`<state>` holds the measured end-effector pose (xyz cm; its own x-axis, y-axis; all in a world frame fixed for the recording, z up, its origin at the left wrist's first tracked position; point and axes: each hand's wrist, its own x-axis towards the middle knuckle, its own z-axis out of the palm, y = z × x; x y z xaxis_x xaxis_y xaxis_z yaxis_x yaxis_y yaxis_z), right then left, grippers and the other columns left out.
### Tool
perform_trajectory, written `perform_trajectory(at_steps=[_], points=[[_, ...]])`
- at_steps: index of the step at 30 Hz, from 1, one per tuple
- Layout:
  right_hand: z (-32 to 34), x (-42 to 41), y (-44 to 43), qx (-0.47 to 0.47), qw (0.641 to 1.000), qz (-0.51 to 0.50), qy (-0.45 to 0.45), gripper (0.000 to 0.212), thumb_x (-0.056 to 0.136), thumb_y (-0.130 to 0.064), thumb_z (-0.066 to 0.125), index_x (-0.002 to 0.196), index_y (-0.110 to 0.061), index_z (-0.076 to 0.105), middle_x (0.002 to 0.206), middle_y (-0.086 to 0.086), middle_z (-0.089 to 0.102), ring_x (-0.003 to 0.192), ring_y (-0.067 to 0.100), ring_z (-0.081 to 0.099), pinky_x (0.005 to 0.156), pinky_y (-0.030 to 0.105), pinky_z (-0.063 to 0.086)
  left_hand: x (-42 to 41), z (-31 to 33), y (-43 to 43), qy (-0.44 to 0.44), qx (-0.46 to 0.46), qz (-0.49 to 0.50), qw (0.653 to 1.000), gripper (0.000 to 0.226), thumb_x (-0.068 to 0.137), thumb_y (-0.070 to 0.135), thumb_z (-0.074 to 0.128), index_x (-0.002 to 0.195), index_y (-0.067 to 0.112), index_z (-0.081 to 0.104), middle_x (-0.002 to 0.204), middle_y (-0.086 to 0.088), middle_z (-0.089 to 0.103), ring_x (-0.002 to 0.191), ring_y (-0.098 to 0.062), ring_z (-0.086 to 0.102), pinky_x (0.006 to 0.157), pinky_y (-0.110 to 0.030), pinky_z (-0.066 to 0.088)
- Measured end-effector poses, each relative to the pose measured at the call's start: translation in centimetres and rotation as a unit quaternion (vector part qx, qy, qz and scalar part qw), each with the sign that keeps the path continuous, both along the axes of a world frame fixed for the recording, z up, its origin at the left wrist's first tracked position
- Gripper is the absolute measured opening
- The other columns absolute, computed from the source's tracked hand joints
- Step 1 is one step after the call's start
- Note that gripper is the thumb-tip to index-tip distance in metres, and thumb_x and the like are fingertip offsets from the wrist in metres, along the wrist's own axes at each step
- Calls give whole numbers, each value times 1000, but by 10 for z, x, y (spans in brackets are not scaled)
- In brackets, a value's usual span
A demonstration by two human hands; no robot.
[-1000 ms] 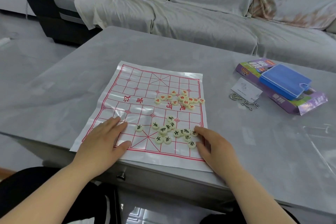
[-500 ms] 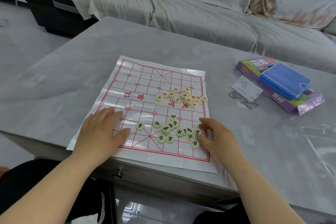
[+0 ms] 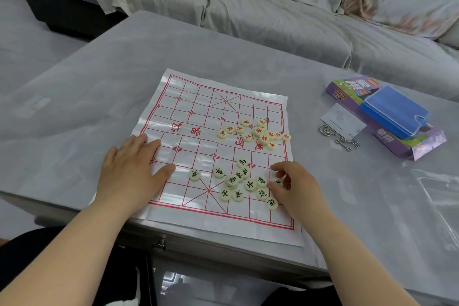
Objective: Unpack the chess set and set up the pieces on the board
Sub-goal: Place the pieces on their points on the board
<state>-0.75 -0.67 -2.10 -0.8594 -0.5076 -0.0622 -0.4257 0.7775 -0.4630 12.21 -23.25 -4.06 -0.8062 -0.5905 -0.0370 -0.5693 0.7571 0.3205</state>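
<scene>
Head view: left hand (image 3: 131,171) flat on board (image 3: 198,107), right hand (image 3: 295,186) pinching piece (image 3: 277,182); case (image 3: 395,117) aside.

Grey table (image 3: 223,52) stands before a cloth-covered sofa (image 3: 273,7). On the table's right part: white card (image 3: 344,119), metal rings (image 3: 344,142) just beside it

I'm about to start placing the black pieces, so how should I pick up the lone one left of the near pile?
Pinch the lone piece by its round rim, thumb and forefinger on opposite sides, coming straight down. It's a low disc lying flat on the board, clear of the near pile, so there's room around the rim. The left hand looks closest.
</scene>
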Motion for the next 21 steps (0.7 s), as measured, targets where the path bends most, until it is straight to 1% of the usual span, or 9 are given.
perform_trajectory(at_steps=[2, 4, 6, 8, 10, 13, 15, 17, 21], points=[[0, -2, 0, -3, 1000, 4, -1, 31, 86, -16, 57, 117, -18, 54, 94, -9, 45, 73, 1, 41, 71, 11, 29, -1, 0, -1, -1, 0, -1, 1000, 62, 89, 51, 38, 143, 23, 23, 153, 0, 14, 141, -18, 9, 114, -37, 6], [1, -3, 1, -1, 1000, 11, -3, 30, 86, -14, 57, 116, -18, 55, 94, -9, 45, 76, 2, 41, 70, 10, 29, -1, 0, -1, 1, 2, 0, 1000, 62, 89, 51, 38, 143, 24, 23, 153, 1, 14, 141, -18, 9, 114, -37, 5], [1, -3, 1, -6, 1000, 19, 0, 29, 86, -11, 56, 114, -16, 56, 93, -9, 45, 79, 5, 41, 64, 7, 30, -1, 0, -1, 5, 4, 4, 1000, 62, 89, 50, 39, 142, 24, 24, 153, 1, 15, 141, -18, 9, 114, -37, 5], [2, -3, -1, -27, 999, 19, 2, 27, 86, -8, 56, 112, -15, 58, 88, -12, 45, 73, 2, 42, 62, 2, 34, -3, 0, 2, 14, 12, 13, 1000, 60, 89, 49, 40, 142, 24, 26, 153, 0, 16, 141, -18, 9, 113, -37, 3], [3, -4, -7, -43, 999, 16, 5, 27, 86, -7, 55, 111, -16, 59, 88, -13, 45, 73, -4, 42, 62, 0, 34, -5, 0, 4, 18, 15, 19, 1000, 58, 90, 47, 40, 141, 24, 26, 153, 0, 15, 142, -18, 8, 113, -38, 2], [6, -5, -22, -36, 999, 39, 8, 28, 88, -9, 53, 114, -17, 58, 96, -11, 45, 79, 1, 42, 63, 3, 33, -7, 0, 5, 16, 20, 25, 999, 57, 90, 48, 39, 141, 26, 26, 153, 1, 14, 142, -17, 6, 113, -39, 0], [8, -6, -30, -22, 998, 53, 9, 30, 88, -9, 52, 116, -17, 57, 98, -11, 45, 88, 4, 42, 70, 9, 34, -7, 0, 4, 16, 22, 26, 999, 57, 90, 48, 38, 141, 26, 25, 153, 1, 14, 142, -16, 6, 113, -39, -1], [9, -7, -34, -16, 998, 61, 13, 31, 88, -9, 52, 118, -18, 56, 99, -12, 44, 90, 4, 41, 75, 14, 33, -7, -1, 3, 19, 24, 22, 999, 57, 90, 48, 39, 141, 26, 26, 153, 1, 14, 142, -17, 6, 113, -38, 0], [14, -3, -26, -28, 996, 80, 29, 29, 89, -12, 52, 116, -19, 57, 105, -11, 49, 94, 3, 41, 79, 13, 31, -5, -2, 1, 24, 22, 15, 999, 56, 90, 48, 39, 140, 26, 27, 153, 1, 15, 141, -17, 7, 113, -37, 1]])
